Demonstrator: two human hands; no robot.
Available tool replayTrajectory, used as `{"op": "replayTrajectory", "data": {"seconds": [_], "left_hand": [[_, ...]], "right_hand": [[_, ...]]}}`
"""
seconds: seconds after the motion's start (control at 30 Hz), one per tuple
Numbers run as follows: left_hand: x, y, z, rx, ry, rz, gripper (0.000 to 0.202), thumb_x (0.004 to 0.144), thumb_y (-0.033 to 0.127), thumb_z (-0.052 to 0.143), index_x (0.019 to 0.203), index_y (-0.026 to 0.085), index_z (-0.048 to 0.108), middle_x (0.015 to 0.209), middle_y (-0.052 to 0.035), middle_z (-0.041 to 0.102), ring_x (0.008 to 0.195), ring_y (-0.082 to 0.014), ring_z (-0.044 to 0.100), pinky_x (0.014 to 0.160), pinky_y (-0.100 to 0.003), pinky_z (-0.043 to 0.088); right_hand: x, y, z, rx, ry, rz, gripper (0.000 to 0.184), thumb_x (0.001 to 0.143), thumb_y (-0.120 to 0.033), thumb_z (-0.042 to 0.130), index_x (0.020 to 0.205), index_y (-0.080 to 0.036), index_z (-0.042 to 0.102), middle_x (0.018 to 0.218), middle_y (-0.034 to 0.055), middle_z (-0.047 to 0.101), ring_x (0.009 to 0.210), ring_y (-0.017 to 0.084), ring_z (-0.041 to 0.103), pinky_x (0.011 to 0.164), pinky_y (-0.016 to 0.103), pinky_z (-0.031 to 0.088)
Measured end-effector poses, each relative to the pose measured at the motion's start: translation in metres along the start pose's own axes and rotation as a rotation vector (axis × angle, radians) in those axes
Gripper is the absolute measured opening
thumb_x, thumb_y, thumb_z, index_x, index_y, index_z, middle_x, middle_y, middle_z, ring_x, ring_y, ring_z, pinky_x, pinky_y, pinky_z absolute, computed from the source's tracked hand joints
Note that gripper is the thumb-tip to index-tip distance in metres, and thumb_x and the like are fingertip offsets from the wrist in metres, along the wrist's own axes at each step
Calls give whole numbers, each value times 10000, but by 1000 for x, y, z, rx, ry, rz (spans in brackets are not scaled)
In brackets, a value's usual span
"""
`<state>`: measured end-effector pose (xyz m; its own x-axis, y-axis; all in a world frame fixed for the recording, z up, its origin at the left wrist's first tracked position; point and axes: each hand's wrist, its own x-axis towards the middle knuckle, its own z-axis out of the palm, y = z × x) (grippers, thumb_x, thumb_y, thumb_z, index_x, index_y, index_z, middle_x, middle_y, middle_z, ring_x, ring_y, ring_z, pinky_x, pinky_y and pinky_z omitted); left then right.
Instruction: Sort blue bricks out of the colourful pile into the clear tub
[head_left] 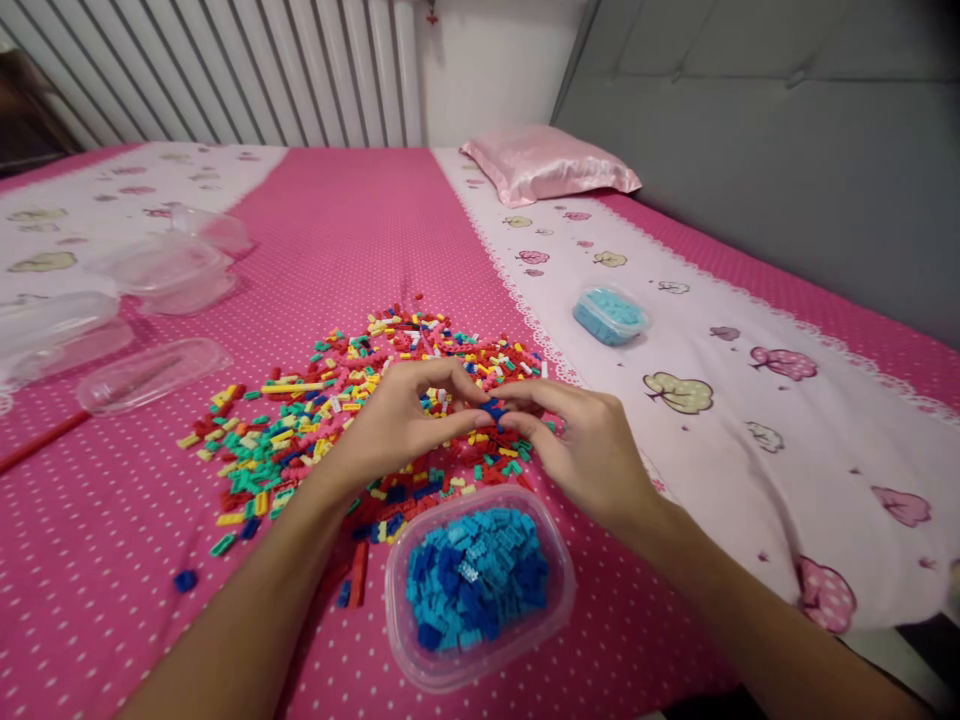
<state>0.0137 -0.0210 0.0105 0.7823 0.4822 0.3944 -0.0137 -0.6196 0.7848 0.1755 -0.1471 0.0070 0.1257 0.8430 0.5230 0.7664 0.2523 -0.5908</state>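
My left hand (401,420) and my right hand (581,445) meet over a spread of small plastic bricks (300,430) in red, yellow, green and blue on a pink dotted bedsheet. Both hands pinch the same small dark blue brick (493,409) between their fingertips. Just in front of the hands stands a clear plastic tub (559,590) filled with blue bricks.
A second small tub (609,314) of light blue bricks sits to the right on the white patterned cloth. Several empty clear tubs and lids (150,300) lie at the left. A pink pillow (551,162) lies against the grey headboard. One loose blue brick (185,580) lies near the left.
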Motion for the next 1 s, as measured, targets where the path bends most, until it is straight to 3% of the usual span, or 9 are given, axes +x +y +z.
{"op": "replayTrajectory", "data": {"seconds": [0.27, 0.43, 0.53, 0.67, 0.8, 0.87, 1.0], "left_hand": [[-1, -4, 6, 13, 72, 23, 181, 743, 243, 839, 791, 146, 694, 742, -16, 719, 694, -128, 659, 671, -240, 496], [-2, -1, 10, 12, 132, 50, 156, 781, 268, 810, 815, 147, 718, 740, -28, 725, 686, -146, 672, 686, -275, 531], [-3, -1, 11, 26, 166, 100, 147, 795, 271, 801, 852, 159, 726, 742, -17, 735, 683, -148, 683, 810, -336, 571], [-4, -3, 11, 6, 196, 103, 133, 802, 293, 797, 813, 187, 717, 819, -20, 775, 850, -190, 734, 1031, -429, 525], [-4, -3, 8, 36, 160, 59, 126, 809, 281, 790, 819, 175, 722, 781, -30, 758, 781, -174, 717, 836, -335, 579], [-3, -3, 8, 26, 155, 57, 135, 796, 262, 801, 868, 170, 733, 789, -36, 753, 749, -160, 699, 751, -294, 567], [-2, -5, 8, -81, 146, 80, 228, 743, 252, 847, 926, 171, 739, 838, -41, 759, 736, -148, 688, 737, -280, 564]], "right_hand": [[-4, -4, 6, 23, 48, 71, 222, 879, -92, 645, 1031, -183, 779, 1007, 53, 810, 886, 208, 765, 817, 334, 598], [-3, -4, 10, 299, 99, 325, 179, 861, -183, 677, 1001, -209, 786, 920, 40, 816, 805, 202, 763, 763, 353, 615], [-2, -4, 12, 491, 100, 422, 131, 832, -240, 702, 931, -200, 778, 826, 41, 806, 734, 202, 753, 694, 352, 623], [1, -5, 10, 565, 59, 429, 144, 817, -254, 715, 936, -201, 776, 799, 46, 794, 729, 204, 745, 715, 371, 621], [1, -6, 10, 528, 72, 428, 217, 817, -247, 720, 1026, -201, 754, 773, 34, 776, 709, 194, 728, 723, 374, 606], [0, -6, 11, 534, 115, 418, 185, 803, -231, 737, 987, -205, 737, 759, 20, 768, 701, 184, 723, 707, 348, 599], [-2, -8, 12, 486, 164, 366, 36, 808, -200, 736, 837, -216, 721, 791, 6, 769, 731, 163, 718, 710, 306, 585]]}}
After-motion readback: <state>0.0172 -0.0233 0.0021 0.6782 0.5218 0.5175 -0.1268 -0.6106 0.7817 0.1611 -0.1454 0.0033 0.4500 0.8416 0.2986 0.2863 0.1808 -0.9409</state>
